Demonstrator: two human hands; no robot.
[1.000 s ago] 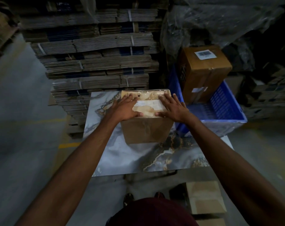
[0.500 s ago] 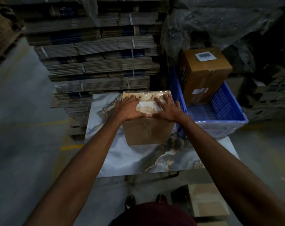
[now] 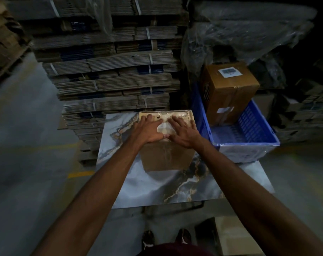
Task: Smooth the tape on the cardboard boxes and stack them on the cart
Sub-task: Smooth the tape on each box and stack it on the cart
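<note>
A taped brown cardboard box (image 3: 165,156) stands on the marble-patterned table (image 3: 157,189). Clear tape and a white label (image 3: 163,127) cover its top. My left hand (image 3: 147,129) and my right hand (image 3: 182,132) lie flat on the top with straight fingers, side by side, thumbs touching near the box's front edge. A second, larger cardboard box (image 3: 229,91) with a white label stands in the blue plastic crate (image 3: 249,133) at the table's right.
Tall stacks of bundled flat cardboard (image 3: 110,71) rise just behind the table. Plastic-wrapped goods (image 3: 240,30) sit at the back right. Another box (image 3: 236,235) stands on the floor by my feet. Concrete floor stretches to the left.
Both hands have slid inward along the box top until the thumbs meet over the taped middle. The box has stayed in place.
</note>
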